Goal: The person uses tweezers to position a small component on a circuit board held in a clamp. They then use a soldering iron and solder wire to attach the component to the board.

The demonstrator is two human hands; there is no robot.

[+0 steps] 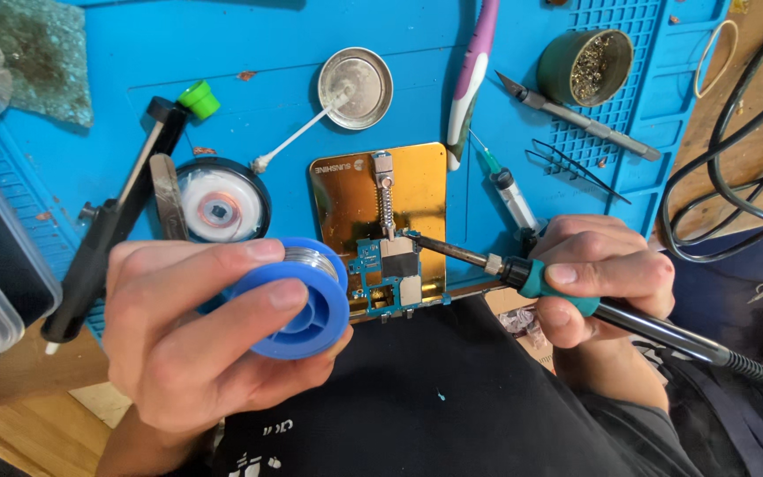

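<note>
Two bare hands work over a blue mat (222, 53) on the worktop. Nearest, the left hand (187, 340) has its fingers (262, 296) closed around a blue solder spool (306, 296); the right hand (607, 274) grips a soldering iron (558, 287) like a pen, its tip resting at the small circuit board (386, 283) clamped in a gold holder (417, 190). The step appears to be soldering a joint; the next move seems to call for solder fed to the tip. Beyond lie a syringe (514, 199), tweezers (571, 163), a round tin (355, 88) and a brass-wool pot (586, 66).
</note>
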